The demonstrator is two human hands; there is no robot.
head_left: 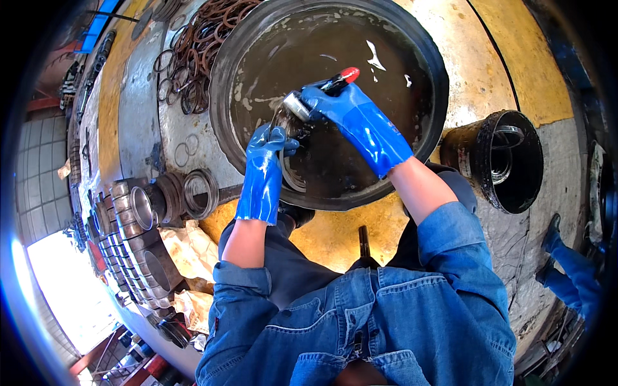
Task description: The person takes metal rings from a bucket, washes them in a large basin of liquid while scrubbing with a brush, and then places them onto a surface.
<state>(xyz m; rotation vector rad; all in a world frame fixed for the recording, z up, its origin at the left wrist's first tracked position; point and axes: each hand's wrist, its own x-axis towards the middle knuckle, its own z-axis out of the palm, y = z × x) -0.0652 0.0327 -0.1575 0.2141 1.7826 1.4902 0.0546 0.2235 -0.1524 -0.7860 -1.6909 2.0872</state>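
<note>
Blue rubber gloves cover both my hands. My right hand [344, 109] is wrapped round a paint brush [297, 105] with a black and red handle and a silver metal band. Its bristles point down and left, close to my left fingers. My left hand [264, 147] pinches a thin metal ring [293, 178], whose lower curve shows below the glove; the rest is partly hidden by the glove and brush. Both hands are over the near left part of a large round basin [222, 96] holding dark, murky liquid with pale patches of froth.
Rusty rings [196, 61] lie heaped left of the basin. Nearer, metal cylinders [138, 238] stand in stacked rows beside crumpled brown paper [188, 246]. On the right sits a black bucket [465, 157] with rings inside. Another person's legs [573, 273] show at far right.
</note>
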